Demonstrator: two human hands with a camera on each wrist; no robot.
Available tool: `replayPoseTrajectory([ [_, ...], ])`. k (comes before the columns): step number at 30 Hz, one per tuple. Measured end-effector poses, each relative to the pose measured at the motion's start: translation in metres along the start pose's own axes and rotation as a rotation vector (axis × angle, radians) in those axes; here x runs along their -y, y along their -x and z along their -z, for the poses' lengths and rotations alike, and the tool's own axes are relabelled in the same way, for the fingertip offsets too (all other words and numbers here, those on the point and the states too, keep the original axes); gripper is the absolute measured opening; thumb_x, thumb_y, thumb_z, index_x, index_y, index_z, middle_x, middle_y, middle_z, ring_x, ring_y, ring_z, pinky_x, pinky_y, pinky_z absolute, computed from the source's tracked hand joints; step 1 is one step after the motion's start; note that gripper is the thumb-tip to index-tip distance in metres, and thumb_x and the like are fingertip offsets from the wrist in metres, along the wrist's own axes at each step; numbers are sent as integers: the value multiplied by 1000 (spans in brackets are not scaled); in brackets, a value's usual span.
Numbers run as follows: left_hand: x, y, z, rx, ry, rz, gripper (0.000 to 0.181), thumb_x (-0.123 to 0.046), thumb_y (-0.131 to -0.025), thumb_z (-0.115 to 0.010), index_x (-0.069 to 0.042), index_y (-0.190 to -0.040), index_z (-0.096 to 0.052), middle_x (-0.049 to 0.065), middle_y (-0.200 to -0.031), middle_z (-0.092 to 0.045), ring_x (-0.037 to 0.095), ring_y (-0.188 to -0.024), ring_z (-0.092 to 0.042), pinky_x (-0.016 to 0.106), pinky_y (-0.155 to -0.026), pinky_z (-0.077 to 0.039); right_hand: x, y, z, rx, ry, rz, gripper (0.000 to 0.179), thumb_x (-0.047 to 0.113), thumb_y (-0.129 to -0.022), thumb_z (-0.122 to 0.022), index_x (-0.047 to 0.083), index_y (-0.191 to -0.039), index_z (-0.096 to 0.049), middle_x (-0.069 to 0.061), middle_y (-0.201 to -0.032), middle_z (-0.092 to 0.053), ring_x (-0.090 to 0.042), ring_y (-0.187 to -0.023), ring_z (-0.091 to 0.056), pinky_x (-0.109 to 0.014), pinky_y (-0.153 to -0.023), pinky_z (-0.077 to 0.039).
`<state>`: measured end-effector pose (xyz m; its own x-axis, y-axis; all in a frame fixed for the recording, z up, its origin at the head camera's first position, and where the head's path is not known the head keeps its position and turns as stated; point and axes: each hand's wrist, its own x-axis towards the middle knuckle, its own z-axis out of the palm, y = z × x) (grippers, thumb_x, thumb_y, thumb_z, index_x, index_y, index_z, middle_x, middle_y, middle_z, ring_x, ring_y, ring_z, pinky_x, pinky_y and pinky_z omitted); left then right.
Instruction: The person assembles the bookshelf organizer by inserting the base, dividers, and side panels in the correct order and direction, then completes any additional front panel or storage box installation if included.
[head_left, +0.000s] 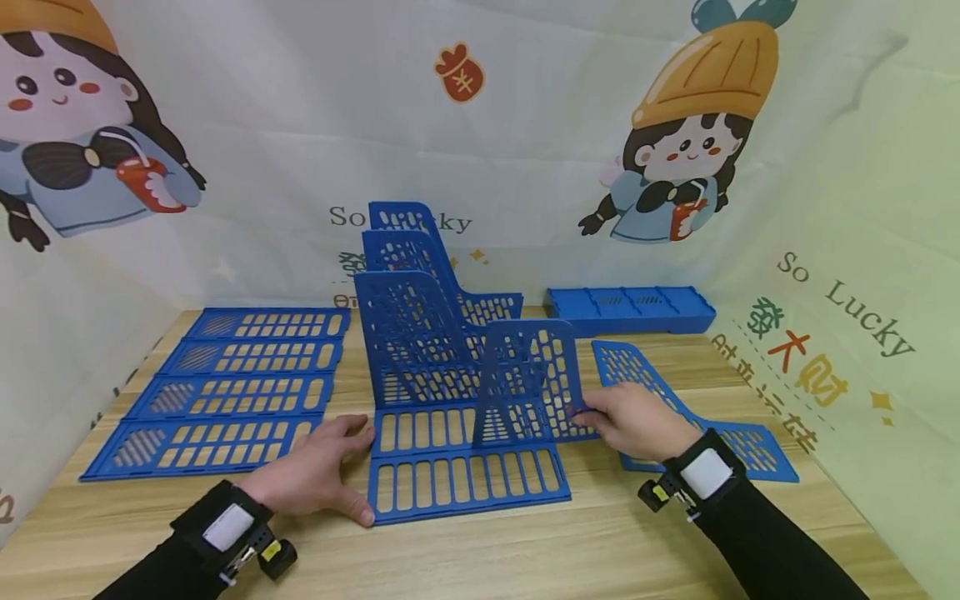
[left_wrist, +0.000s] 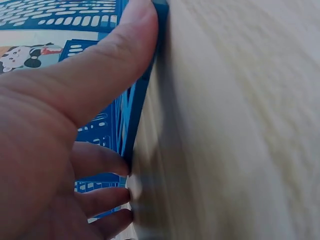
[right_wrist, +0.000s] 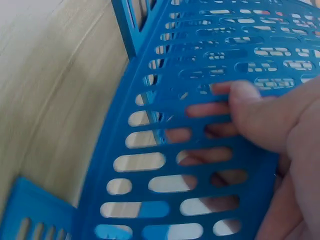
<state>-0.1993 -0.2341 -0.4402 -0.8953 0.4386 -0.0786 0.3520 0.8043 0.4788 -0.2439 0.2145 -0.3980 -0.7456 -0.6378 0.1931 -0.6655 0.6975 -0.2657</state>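
A blue plastic file rack, partly upright, stands in the middle of the head view. Its slotted base [head_left: 472,507] lies flat on the table, and tall perforated dividers [head_left: 397,282] rise behind. My left hand [head_left: 307,471] is at the base's left end, thumb at the front corner and fingertips farther back along the edge. In the left wrist view the thumb [left_wrist: 112,60] lies along that blue edge. My right hand [head_left: 637,421] pinches the low end of a perforated divider panel [head_left: 497,375] standing over the base. In the right wrist view, fingers show through the slots of this panel [right_wrist: 260,172].
Several flat slotted panels [head_left: 168,433] lie joined side by side at the left. A loose L-shaped side panel [head_left: 780,467] lies to the right, close by my right hand. At the back right sits a long blue ridged piece [head_left: 630,323] before the printed cloth backdrop [head_left: 525,150].
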Motion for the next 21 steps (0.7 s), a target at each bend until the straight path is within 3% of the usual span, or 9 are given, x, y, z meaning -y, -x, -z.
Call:
replayPoseTrajectory([
  [3, 1, -1, 0, 3, 5, 7, 125, -56, -64, -102, 5, -160, -50, 35, -171, -35, 62, -156, -33, 83, -119, -33, 8, -9, -4, 18, -31, -7, 18, 11, -108, -69, 11, -92, -76, -4, -88, -82, 5, -59, -46, -18, -55, -36],
  [6, 1, -2, 0, -2, 1, 12, 125, -57, -63, -101, 4, -160, -50, 34, -171, -35, 62, -156, -34, 83, -119, -32, 16, -20, -9, 26, -44, 14, 25, 11, -108, -69, 11, -83, -70, -4, -84, -81, 4, -55, -41, -17, -53, -31],
  [10, 0, -2, -1, -19, -10, 9, 125, -56, -62, -102, 4, -159, -52, 34, -170, -38, 60, -155, -36, 82, -119, -32, 33, -38, -15, 46, -55, 73, 34, 11, -108, -70, 13, -76, -58, 6, -68, -63, 4, -54, -37, -16, -53, -30],
  [15, 1, -4, -2, -26, -10, -4, 123, -55, -61, -103, 5, -157, -53, 32, -168, -41, 60, -153, -38, 82, -118, -32, 53, -55, -23, 82, -68, 107, 37, 11, -108, -70, 16, -76, -53, 12, -63, -42, 3, -51, -36, -16, -52, -30],
  [21, 9, -6, -4, -54, 1, -1, 119, -55, -61, -103, 1, -156, -58, 30, -166, -45, 60, -150, -41, 80, -117, -34, 72, -73, -34, 90, -60, 141, 27, 12, -109, -69, 9, -83, -67, 11, -63, -46, 2, -51, -37, -15, -52, -29],
])
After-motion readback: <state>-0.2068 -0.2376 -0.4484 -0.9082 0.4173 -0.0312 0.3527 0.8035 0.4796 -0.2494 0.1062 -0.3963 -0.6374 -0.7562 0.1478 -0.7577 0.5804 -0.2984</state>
